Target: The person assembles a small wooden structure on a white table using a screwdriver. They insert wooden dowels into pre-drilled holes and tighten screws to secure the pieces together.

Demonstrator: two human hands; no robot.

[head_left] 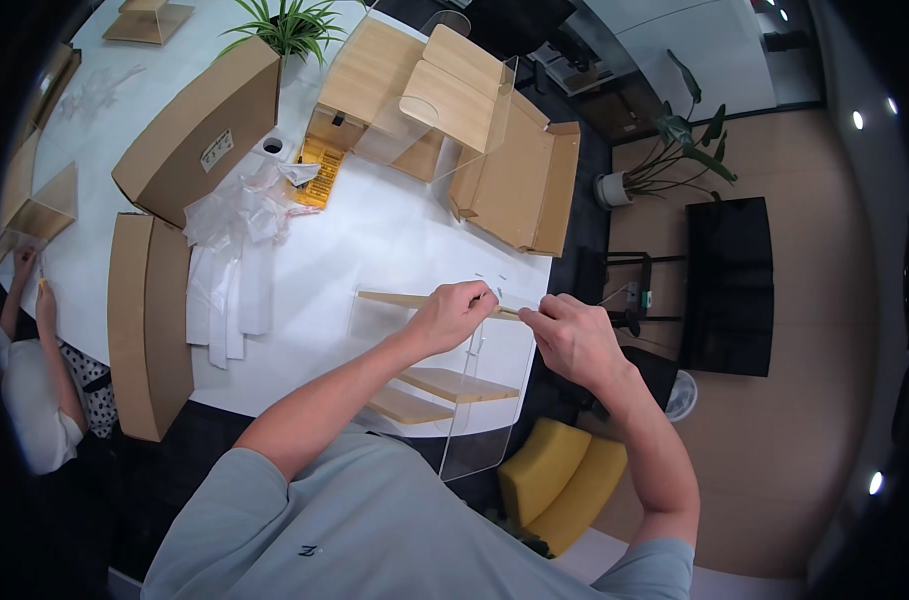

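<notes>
Both my hands are closed above a small shelf unit with clear side panels point(459, 425) and light wooden boards point(461, 384). My left hand point(454, 318) pinches at the edge of the top wooden board point(389, 297), and what sits in its fingers is too small to tell. Just right of it, my right hand point(579, 342) is closed in a pinch, with its fingertips at a thin, pale end. Whether that end is a tool or the board's edge I cannot tell. A few small screw-like pieces point(500, 290) lie on the white table point(374, 235) beyond my hands.
Open cardboard boxes point(149, 320) stand on the left; another point(519, 180) lies behind. Plastic wrapping point(239, 220), a yellow tool set point(319, 172) and a larger wood-and-clear unit point(374, 75) are on the table. A co-worker point(44, 390) works at far left. A yellow chair point(559, 480) is at right.
</notes>
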